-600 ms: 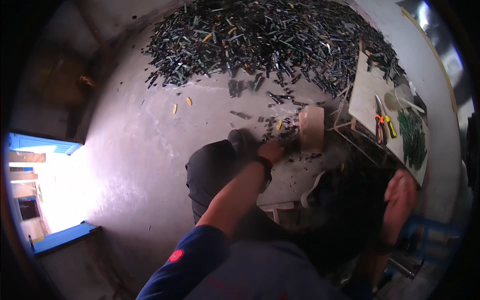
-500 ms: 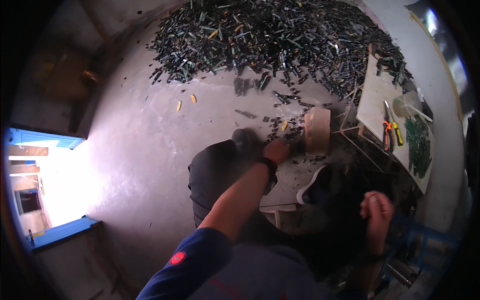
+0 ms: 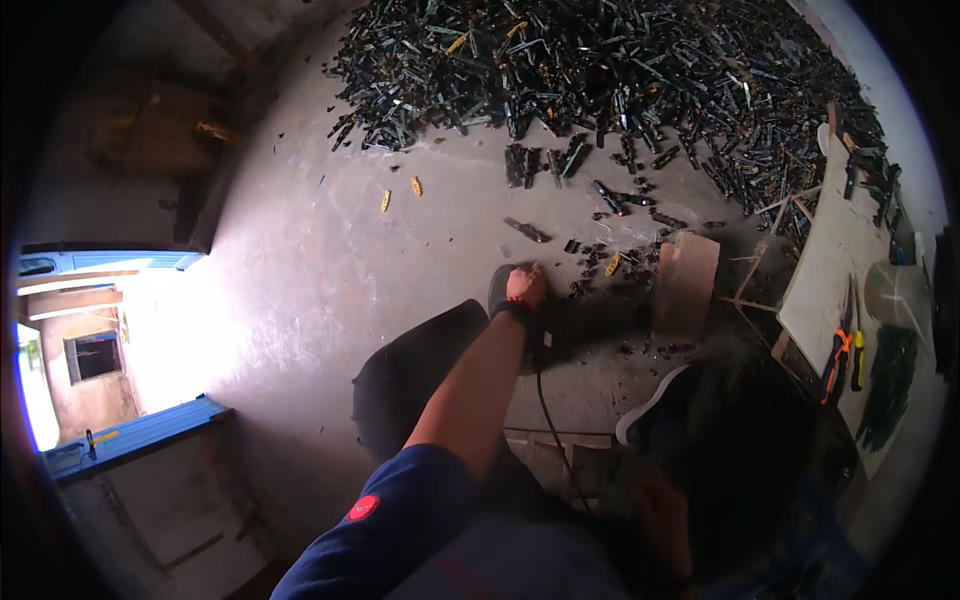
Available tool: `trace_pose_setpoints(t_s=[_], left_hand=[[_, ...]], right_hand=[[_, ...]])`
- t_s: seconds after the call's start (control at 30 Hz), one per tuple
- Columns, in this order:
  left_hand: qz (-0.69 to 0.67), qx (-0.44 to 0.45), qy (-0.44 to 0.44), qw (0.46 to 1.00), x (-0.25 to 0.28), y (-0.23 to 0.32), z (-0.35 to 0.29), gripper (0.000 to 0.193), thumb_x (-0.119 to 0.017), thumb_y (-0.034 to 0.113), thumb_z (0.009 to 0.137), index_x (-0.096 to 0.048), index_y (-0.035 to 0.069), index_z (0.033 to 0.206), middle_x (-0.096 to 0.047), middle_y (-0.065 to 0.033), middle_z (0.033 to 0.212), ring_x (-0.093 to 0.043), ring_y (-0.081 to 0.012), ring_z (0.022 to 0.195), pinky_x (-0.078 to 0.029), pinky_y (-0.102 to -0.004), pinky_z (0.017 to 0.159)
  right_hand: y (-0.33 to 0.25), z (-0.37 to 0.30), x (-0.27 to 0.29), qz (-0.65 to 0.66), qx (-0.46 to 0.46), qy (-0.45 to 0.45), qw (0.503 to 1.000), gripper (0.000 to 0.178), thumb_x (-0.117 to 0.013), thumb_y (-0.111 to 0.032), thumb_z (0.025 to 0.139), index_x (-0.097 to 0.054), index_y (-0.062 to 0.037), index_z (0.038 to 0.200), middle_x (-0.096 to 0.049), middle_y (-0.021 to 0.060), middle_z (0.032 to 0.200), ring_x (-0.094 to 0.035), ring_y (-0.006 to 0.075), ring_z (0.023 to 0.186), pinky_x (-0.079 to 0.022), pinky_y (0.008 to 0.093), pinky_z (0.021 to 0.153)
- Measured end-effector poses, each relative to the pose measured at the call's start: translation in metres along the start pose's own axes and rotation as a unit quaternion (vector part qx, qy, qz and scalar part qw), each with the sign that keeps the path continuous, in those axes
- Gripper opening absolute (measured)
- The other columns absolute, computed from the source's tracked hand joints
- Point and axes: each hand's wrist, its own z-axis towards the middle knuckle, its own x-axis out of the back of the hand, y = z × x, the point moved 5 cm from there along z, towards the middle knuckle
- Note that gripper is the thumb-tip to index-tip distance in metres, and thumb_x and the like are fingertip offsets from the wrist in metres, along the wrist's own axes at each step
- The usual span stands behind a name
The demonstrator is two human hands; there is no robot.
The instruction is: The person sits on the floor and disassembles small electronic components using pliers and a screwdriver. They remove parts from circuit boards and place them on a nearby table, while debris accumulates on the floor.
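Observation:
My left hand (image 3: pixel 526 286) is stretched out low over the floor, beside the toe of my dark shoe (image 3: pixel 498 284). Its fingers are curled downward and closed; whatever they may hold is hidden. A dark band circles the wrist, and a thin black cord (image 3: pixel 545 405) hangs below it. Just right of this hand lie small dark scraps (image 3: pixel 585 285) and a yellow piece (image 3: pixel 613 264). A tan block (image 3: pixel 686 285), brick-like, stands beyond them. My right hand (image 3: pixel 665 515) is low by my lap in deep shadow, its fingers too dim to read.
A large heap of dark, narrow pieces (image 3: pixel 600 80) covers the far floor. Two yellow pieces (image 3: pixel 417 187) lie apart at left. On the right, a pale board (image 3: pixel 815 285) carries orange-handled pliers (image 3: pixel 838 355), a yellow-handled tool (image 3: pixel 858 360), a clear container (image 3: pixel 895 295) and green strips (image 3: pixel 890 380).
My left hand has moved left, from beside the tan block to my shoe. My right hand has dropped lower and leftward into shadow. The view has shifted, moving the scene rightward.

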Motion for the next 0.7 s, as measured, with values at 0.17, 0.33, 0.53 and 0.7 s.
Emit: trace_pose_setpoints(t_s=[0.17,0.33,0.53,0.7], left_hand=[[-0.097,0.102,-0.057,0.988,-0.038,-0.024,0.033,0.034,-0.064,0.025,0.079,-0.051,0.001,0.1,-0.065,-0.0192,0.08,-0.067,-0.0327,0.077,-0.054,-0.0411,0.063],[-0.164,0.19,-0.002,0.968,-0.064,-0.038,0.068,0.055,-0.048,0.047,0.089,-0.06,-0.007,0.092,-0.064,-0.0272,0.084,-0.063,-0.0403,0.087,-0.051,-0.0444,0.074],[-0.329,0.39,-0.013,0.86,-0.102,-0.072,0.087,0.071,-0.039,0.058,0.09,-0.065,-0.009,0.093,-0.062,-0.0326,0.094,-0.059,-0.044,0.098,-0.047,-0.0473,0.084],[-0.342,0.468,-0.024,0.814,-0.077,-0.058,0.093,0.067,-0.04,0.054,0.09,-0.065,-0.008,0.093,-0.062,-0.0322,0.093,-0.06,-0.0433,0.098,-0.047,-0.0475,0.084]], right_hand=[[0.015,0.013,0.003,0.052,-0.059,-0.008,0.997,0.018,-0.056,-0.014,0.088,-0.065,0.0008,0.091,-0.063,0.013,0.077,-0.061,0.0165,0.072,-0.047,0.0296,0.065],[0.001,0.022,0.004,0.005,-0.068,0.013,0.998,0.023,-0.055,-0.02,0.086,-0.066,-0.0019,0.095,-0.064,0.0138,0.074,-0.062,0.022,0.067,-0.048,0.035,0.061],[-0.008,0.034,0.009,-0.035,-0.134,-0.016,0.99,0.029,-0.053,-0.023,0.086,-0.067,-0.0009,0.1,-0.065,0.0121,0.076,-0.06,0.0225,0.068,-0.047,0.0367,0.063],[0.004,0.039,0.008,-0.014,-0.166,-0.042,0.985,0.031,-0.054,-0.023,0.087,-0.066,-0.0011,0.104,-0.067,0.0131,0.087,-0.063,0.0242,0.08,-0.049,0.0353,0.073]])
